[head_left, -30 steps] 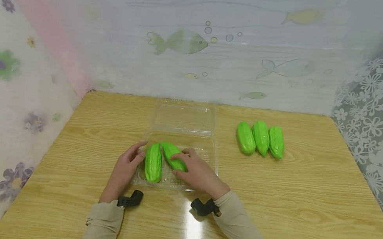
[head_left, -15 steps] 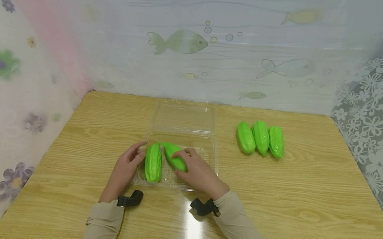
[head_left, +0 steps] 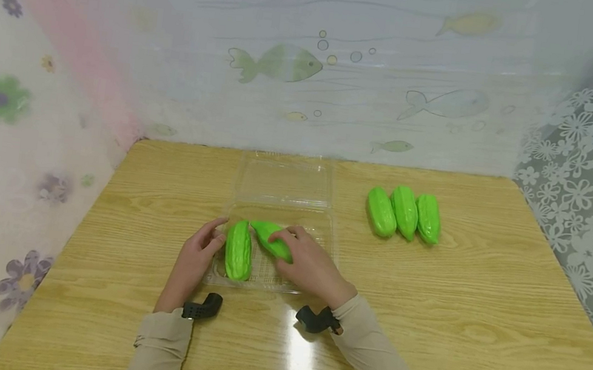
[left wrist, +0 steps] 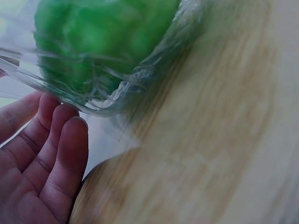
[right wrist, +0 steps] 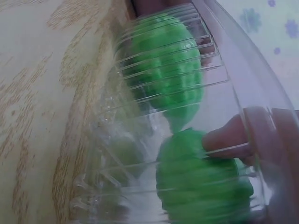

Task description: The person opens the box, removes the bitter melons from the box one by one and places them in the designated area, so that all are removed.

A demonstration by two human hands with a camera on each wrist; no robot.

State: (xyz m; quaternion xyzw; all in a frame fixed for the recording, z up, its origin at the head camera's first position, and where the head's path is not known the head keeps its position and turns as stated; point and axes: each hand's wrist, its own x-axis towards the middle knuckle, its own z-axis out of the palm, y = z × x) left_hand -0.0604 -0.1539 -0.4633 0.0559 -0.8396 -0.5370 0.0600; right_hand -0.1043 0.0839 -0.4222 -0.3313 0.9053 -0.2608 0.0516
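Note:
In the head view, my right hand (head_left: 314, 267) reaches into an open clear plastic clamshell box (head_left: 312, 289) and grips a bright green bitter melon (head_left: 265, 231), its fingers over the near end. Bumpy skin shows on this held melon (right wrist: 191, 186) in the right wrist view, with a finger on it through the clear wall. A second bitter melon (head_left: 238, 251) lies lengthwise along the box's left side. My left hand (head_left: 194, 262) rests at the box's left edge. Its fingertips (left wrist: 72, 135) touch the outside of the wall in the left wrist view.
The box's clear lid (head_left: 286, 181) lies folded back toward the far table edge. To the right, three more bitter melons (head_left: 404, 212) sit side by side on the wooden table (head_left: 468, 314). Patterned curtains (head_left: 175, 92) hang behind and at both sides.
My right hand and the gripped melon have shifted slightly right and away from me inside the box. The left hand and the other melons have stayed in place.

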